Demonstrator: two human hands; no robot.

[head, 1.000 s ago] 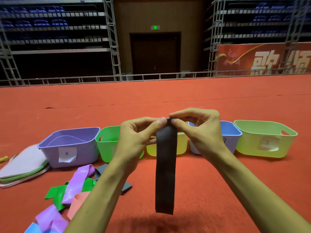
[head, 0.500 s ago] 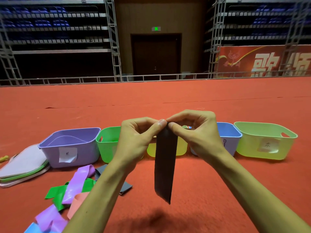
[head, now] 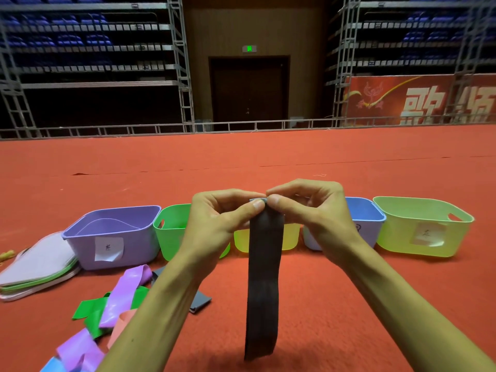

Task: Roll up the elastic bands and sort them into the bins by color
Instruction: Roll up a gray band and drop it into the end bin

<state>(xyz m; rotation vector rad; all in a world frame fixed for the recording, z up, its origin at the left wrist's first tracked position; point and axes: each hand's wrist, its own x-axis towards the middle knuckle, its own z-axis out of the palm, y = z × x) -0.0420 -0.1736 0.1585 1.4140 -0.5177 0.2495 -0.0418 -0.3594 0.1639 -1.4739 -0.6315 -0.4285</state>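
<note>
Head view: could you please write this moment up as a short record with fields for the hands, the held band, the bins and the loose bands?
Left: left hand pinches top edge of dark grey band
Right: right hand pinches the same edge, beside the left
Held band: hangs straight down, top edge slightly folded over
Bins: five in a row: purple bin, green bin, yellow bin, blue bin, light green bin
Loose bands: purple band, green band, pink band and grey band heaped at lower left
</note>
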